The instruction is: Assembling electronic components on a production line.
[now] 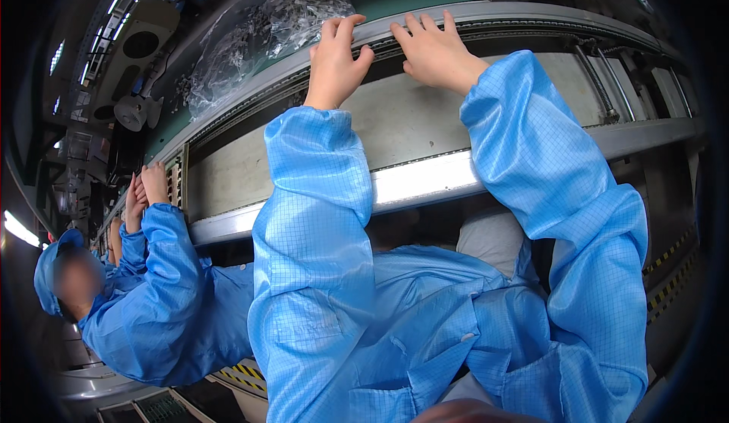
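My left hand point(336, 60) rests on the metal rail of a conveyor line point(524, 17), fingers curled over its edge. My right hand point(433, 51) lies flat on the same rail just to the right, fingers spread. Neither hand holds anything. Both arms wear blue checked cleanroom sleeves that rise from the lower edge. Crumpled clear plastic bags point(262, 32) lie on the green belt just left of my left hand.
A co-worker point(152, 301) in a blue cleanroom suit and cap sits at my left, hands point(146, 191) on the same rail. A lit white strip point(425, 181) runs under the conveyor frame. Yellow-black hazard tape point(668, 271) marks the floor at right.
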Motion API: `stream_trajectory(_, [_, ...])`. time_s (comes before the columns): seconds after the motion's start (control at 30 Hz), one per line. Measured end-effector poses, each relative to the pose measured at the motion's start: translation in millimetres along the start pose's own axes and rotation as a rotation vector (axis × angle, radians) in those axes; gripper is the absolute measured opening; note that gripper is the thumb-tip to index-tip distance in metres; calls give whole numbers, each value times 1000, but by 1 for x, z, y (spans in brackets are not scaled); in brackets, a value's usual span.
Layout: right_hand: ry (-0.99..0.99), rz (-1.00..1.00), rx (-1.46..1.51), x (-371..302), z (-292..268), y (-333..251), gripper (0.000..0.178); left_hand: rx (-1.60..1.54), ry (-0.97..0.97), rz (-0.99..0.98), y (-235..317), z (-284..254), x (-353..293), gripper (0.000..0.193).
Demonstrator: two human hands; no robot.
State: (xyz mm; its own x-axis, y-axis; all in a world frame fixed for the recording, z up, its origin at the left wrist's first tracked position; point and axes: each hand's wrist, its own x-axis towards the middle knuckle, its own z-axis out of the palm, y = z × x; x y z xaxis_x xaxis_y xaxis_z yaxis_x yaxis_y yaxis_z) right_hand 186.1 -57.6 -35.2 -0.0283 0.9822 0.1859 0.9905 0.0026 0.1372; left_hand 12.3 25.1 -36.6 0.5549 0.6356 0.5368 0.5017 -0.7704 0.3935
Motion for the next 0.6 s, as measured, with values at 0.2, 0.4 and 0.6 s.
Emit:
stream_trajectory(0.2, [10, -5, 6, 0, 1, 1, 72, 1, 9, 12, -1, 2, 1, 47])
stream_trajectory(0.4, [34, -3, 3, -1, 4, 1, 72, -3, 17, 13, -1, 3, -1, 47])
stream_trajectory(0.6, [65, -4, 4, -4, 9, 2, 71, 5, 26, 23, -1, 5, -4, 47])
